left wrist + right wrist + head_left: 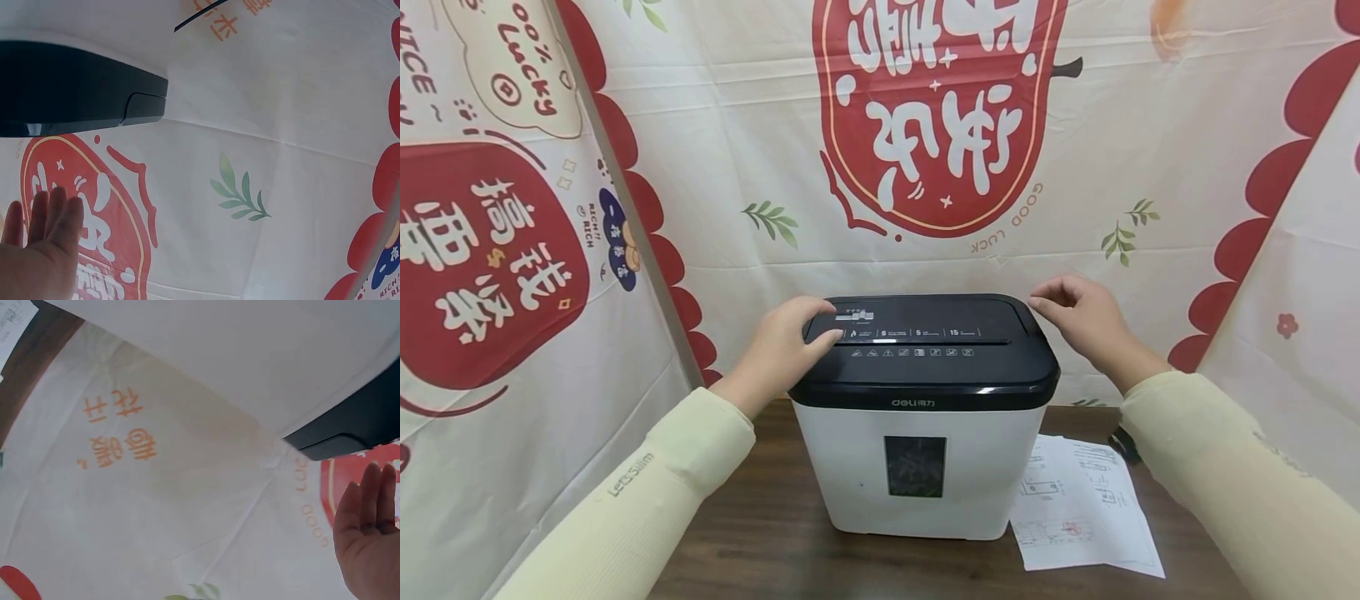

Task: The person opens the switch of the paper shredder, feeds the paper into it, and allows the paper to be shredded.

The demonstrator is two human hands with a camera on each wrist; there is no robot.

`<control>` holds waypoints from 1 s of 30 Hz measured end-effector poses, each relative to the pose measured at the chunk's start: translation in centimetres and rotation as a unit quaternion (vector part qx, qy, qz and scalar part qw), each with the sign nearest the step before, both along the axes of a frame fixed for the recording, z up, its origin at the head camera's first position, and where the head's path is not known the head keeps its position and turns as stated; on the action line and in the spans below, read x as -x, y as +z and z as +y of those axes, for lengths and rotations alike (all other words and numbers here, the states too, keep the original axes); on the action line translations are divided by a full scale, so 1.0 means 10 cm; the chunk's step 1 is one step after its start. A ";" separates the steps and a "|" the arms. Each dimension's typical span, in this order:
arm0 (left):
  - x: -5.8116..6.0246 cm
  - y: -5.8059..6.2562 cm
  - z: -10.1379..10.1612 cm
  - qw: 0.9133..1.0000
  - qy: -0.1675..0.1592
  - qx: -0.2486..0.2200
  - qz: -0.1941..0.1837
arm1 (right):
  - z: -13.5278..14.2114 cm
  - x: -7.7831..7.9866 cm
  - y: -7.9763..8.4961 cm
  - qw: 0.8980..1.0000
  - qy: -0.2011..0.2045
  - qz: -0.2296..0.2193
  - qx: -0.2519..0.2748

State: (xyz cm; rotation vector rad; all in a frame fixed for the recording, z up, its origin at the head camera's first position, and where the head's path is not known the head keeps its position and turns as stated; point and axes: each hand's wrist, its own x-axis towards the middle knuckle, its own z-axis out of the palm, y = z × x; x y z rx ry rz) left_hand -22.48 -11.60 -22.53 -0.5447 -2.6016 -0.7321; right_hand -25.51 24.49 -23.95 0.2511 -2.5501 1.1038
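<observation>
A paper shredder [925,467] with a white bin, a small dark window and a black lid [917,379] stands upright on the table. My left hand [782,346] is at the lid's left end, thumb and forefinger apart over its edge; whether it touches the lid I cannot tell. In the left wrist view the fingers of that left hand [47,240] look extended below the black lid [75,90]. Beside the lid's back right corner is my right hand [1086,321], fingers loosely bent and holding nothing. The right wrist view shows this hand [369,534] near the lid [356,422].
Printed paper sheets [1082,508] lie on the brown wooden table [752,517], right of the shredder. A small black object [1123,444] is partly hidden by the right sleeve. Printed cloth [715,167] hangs behind and along both sides.
</observation>
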 end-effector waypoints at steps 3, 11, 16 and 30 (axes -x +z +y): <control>-0.05 -0.03 -0.04 1.000 -0.001 0.011 0.024 | 0.08 -0.02 -0.07 1.000 -0.007 0.002 0.014; -0.17 -0.16 -0.17 0.998 -0.002 0.030 0.059 | 0.32 -0.01 -0.28 0.999 -0.017 0.005 0.034; -0.22 -0.25 -0.26 0.996 0.003 0.033 0.082 | 0.47 -0.04 -0.43 0.999 -0.036 -0.010 0.038; -0.33 -0.53 -0.45 0.985 -0.013 0.048 0.166 | 0.74 -0.05 -0.85 0.995 -0.075 -0.038 0.053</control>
